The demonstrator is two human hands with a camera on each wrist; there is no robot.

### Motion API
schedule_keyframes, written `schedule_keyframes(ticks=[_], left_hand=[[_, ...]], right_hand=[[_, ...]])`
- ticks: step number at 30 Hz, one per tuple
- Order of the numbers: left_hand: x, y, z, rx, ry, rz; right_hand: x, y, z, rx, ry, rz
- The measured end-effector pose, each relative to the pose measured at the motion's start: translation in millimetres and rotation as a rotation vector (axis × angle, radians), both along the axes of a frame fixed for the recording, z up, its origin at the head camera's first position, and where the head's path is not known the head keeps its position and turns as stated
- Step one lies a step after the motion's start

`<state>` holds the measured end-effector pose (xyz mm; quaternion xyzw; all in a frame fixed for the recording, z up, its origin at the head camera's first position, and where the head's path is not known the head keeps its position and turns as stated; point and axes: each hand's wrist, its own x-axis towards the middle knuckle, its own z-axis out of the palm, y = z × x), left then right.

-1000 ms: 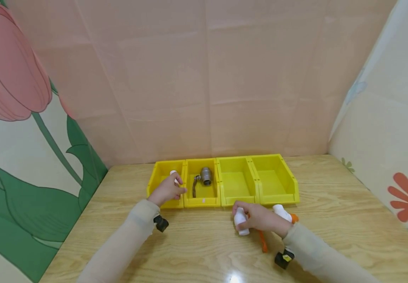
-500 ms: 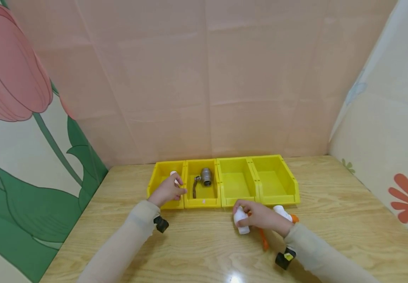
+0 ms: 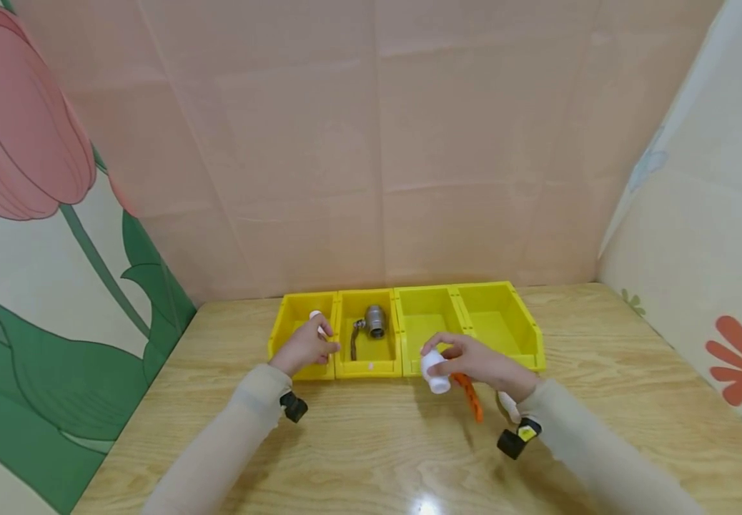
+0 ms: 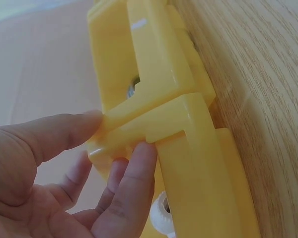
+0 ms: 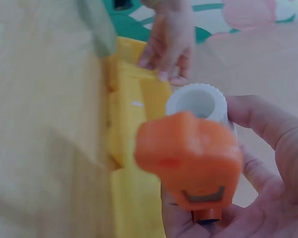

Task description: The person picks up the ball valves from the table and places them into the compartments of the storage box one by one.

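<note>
My right hand [image 3: 474, 363] holds a white plastic ball valve [image 3: 436, 370] with an orange lever handle [image 3: 469, 395], raised off the table before the third yellow bin. In the right wrist view, the orange handle [image 5: 191, 161] faces the camera and the valve's round white socket [image 5: 197, 101] shows behind it. My left hand [image 3: 308, 345] pinches the rim of the leftmost yellow bin [image 4: 198, 163] where it adjoins its neighbour. Inside that leftmost bin lies a white ribbed fitting [image 4: 162, 215], partly hidden. A metal ball valve [image 3: 375, 322] with a lever lies in the second bin.
A row of yellow bins stands along the back of the wooden table [image 3: 358, 443]; the third bin [image 3: 427, 318] and fourth bin [image 3: 496, 325] are at its right. Another white piece [image 3: 508, 408] lies on the table, mostly hidden under my right wrist.
My right hand has lifted the white valve with the orange handle off the table and moved it up towards the bins. My left hand stays in place.
</note>
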<state>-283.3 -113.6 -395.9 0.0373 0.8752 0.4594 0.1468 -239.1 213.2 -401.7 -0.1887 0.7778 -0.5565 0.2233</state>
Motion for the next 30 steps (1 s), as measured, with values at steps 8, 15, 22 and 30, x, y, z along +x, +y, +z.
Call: schedule_keyframes(ticks=[8,15,22,30], left_hand=[[0.5,0.8,2.3,-0.004,-0.007,0.013],[-1.3,0.4,1.5,-0.017,-0.02,0.013],[0.0,-1.1,0.9,-0.001,-0.016,0.012],[-0.3,-2.7,1.5,-0.005,-0.028,0.018]], right_hand=[[-23.5,3,27.8,-0.066,-0.031,-0.096],[-44.4,-5,56.0,-0.076,-0.001,-0.169],[-62.7,-19,81.3,-0.115,0.066,-0.204],[-86.1,-29,98.8,-0.148,0.096,-0.208]])
